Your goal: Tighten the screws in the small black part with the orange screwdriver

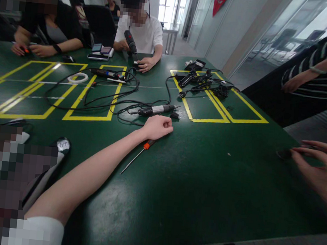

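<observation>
My left hand (159, 126) rests on the green table (192, 187) as a closed fist. A thin screwdriver (137, 156) with an orange collar sticks out from under the fist's little-finger side, its shaft pointing back along my forearm. Its handle is hidden in the fist. Just beyond the fist lies a silver and black electric screwdriver (156, 109) with its cable. My right hand (319, 170) is at the right edge with fingers spread, its fingertips on a small dark round object (283, 153).
Yellow tape rectangles (91, 92) mark the table, crossed by black cables. A pile of black adapters and leads (204, 82) sits at the far right. Across the table a person in white holds a black power tool (130, 41). Another person's striped sleeve (315, 71) is at the right.
</observation>
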`<state>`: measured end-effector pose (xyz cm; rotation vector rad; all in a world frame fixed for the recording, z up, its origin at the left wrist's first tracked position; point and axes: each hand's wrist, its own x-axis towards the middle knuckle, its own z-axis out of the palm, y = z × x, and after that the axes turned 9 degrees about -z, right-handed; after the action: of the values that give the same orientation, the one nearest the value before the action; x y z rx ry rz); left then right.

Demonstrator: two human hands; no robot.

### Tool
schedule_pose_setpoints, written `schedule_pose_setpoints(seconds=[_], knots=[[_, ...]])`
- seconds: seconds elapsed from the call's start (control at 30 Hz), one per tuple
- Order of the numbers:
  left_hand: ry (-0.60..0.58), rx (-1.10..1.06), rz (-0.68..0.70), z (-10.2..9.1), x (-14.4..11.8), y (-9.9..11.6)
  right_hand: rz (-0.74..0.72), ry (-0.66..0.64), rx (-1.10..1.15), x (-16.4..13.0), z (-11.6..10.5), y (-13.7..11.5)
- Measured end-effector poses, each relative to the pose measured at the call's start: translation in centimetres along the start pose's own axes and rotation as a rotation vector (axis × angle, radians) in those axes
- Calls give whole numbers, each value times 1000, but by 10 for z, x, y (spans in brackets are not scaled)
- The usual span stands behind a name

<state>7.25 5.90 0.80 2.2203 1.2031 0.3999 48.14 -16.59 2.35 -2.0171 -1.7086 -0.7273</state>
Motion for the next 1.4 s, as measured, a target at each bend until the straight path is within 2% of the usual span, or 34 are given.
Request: schedule_pose_setpoints(seconds=[0.2,0.5,0.7,0.77,0.83,0.9,1.1,1.4], knots=[[-1,5,-9,0,0,0,-47,-23,13,-2,-5,3],[-2,-11,-3,0,-1,0,-64,-10,-55,-7,1,-5],[4,-4,-1,0,-1,1,-104,8,-25,-13,8,6],[0,4,-5,0,-1,1,-111,62,-14,-14,15,14],[-3,7,-10,-1,-1,1,-137,183,-8,-14,24,23],[-3,5,-13,-1,-1,2,-137,225,8,-15,31,31],[-4,-6,-7,-1,-1,2,-16,220,25,-17,32,33],[-7,-6,-4,-2,-1,2,243,24,82,-1,4,-9]])
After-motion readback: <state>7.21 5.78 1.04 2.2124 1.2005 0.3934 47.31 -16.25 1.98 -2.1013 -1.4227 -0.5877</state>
